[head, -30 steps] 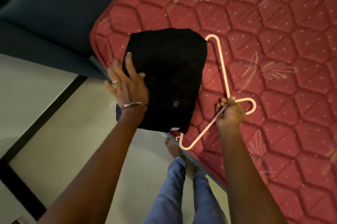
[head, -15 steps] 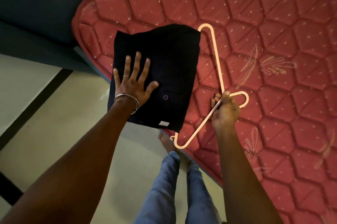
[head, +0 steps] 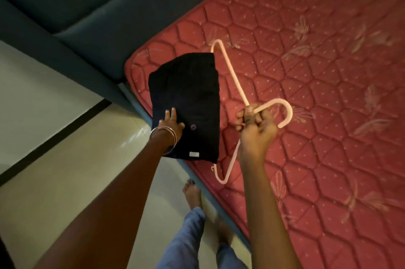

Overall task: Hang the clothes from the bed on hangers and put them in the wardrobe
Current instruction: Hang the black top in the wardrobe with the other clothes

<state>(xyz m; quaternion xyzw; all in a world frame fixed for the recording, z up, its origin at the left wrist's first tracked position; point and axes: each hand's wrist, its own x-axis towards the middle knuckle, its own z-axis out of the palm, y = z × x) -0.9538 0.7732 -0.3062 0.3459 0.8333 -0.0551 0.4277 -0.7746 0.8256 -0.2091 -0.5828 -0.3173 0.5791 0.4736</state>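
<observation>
One black folded garment (head: 186, 104) hangs over the bar of a pale pink plastic hanger (head: 230, 80), draped flat, roughly rectangular, with a small purple button (head: 193, 126) near its lower left and a white label (head: 194, 154) at the bottom edge. Garment sits over the corner of the red quilted mattress (head: 306, 93), lower part overhanging the bed edge above the floor. Hanger is tilted, one shoulder tip up by the garment's top right corner, the other tip low near the mattress edge, hook pointing right. Right hand (head: 255, 125) grips the hanger neck just below the hook, fingers and thumb curled round it. Left hand (head: 171, 124) lies on the garment's lower left, fingers straight and pressed flat to the cloth, loose, gripping nothing; metal bangles (head: 164, 136) on that wrist. Dark teal upholstered bed frame (head: 87, 34) runs along the mattress at left and top. Cream tiled floor (head: 54, 181) with a black stripe below. Person's bare feet (head: 192, 193) and blue trouser legs (head: 186, 242) stand just beside the bed edge
</observation>
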